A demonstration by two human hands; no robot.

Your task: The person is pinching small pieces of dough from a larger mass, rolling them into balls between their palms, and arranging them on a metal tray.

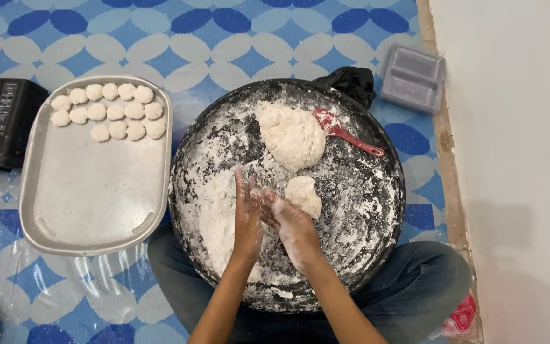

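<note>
L hand [247, 213]: floured, fingers straight & together, palm pressed vs my R hand, over big black round pan [383, 210].
R hand [293, 224]: floured, fingers flat vs L; can't tell if dough sat between palms.
Small dough lump [304, 194]: in pan, just beside R hand.
Big dough mass [291, 135]: further back in pan, red spatula [345, 132] touching its R side.
Tray [97, 191]: L of pan, dough discs [112, 111] at far end.
Floor: black appliance [1, 121] far L, grey container [413, 78] far R.
</note>
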